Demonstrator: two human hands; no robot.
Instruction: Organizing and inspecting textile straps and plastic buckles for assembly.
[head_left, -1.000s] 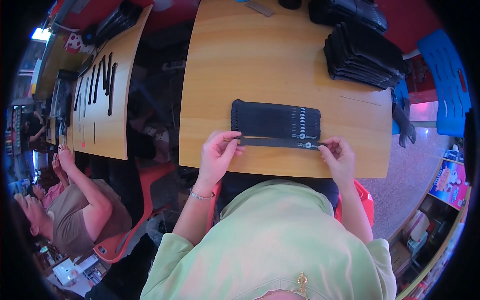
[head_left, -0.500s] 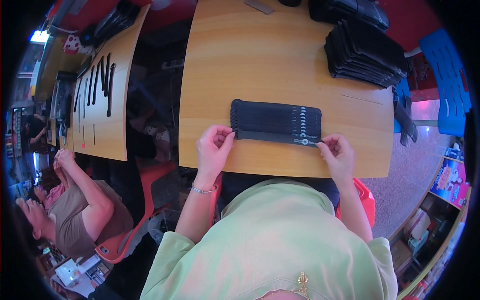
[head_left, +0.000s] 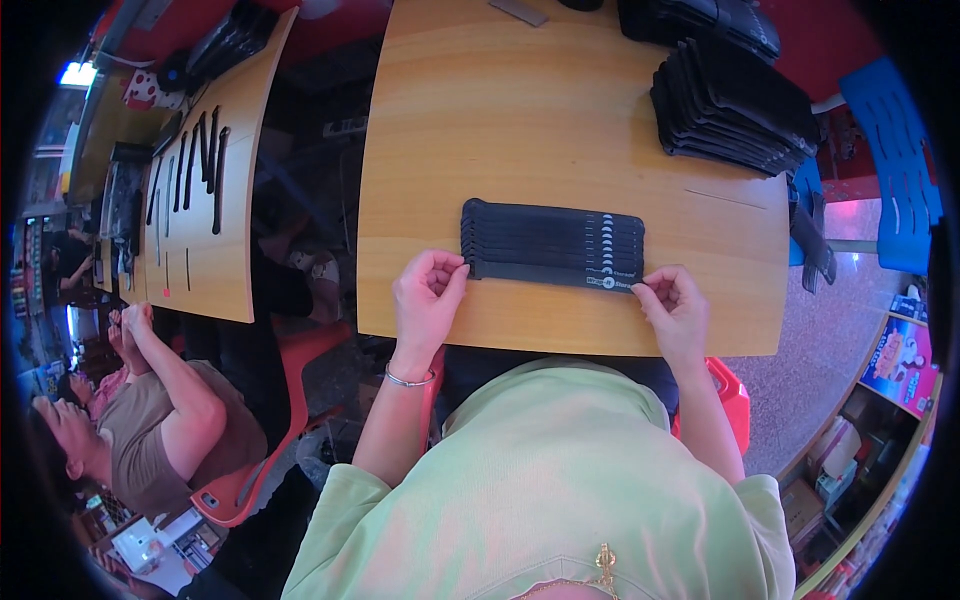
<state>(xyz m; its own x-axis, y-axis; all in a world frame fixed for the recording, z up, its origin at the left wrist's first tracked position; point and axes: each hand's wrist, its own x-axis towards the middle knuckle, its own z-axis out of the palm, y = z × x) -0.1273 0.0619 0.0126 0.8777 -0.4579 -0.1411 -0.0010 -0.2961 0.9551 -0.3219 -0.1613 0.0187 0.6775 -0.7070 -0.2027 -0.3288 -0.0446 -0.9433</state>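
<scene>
Several flat black straps [head_left: 535,232] lie overlapped in a neat row on the wooden table [head_left: 500,130], each with pale printing toward its right end. Their left ends are thicker and looped. Along the near edge of the row lies the front strap [head_left: 550,276]. My left hand [head_left: 430,295] pinches its left end between thumb and fingers. At its right corner, my right hand [head_left: 675,305] pinches the strap the same way. Both wrists hang over the table's near edge.
A tall pile of black straps [head_left: 735,110] stands at the far right, with another black bundle [head_left: 700,25] behind it. A thin strip [head_left: 725,198] lies nearby. To the left, a co-worker [head_left: 170,430] sits by a second table [head_left: 235,200] bearing black straps. A blue chair [head_left: 890,150] stands right.
Both hands stay almost in place at the front strap's ends. The co-worker's hands have shifted slightly.
</scene>
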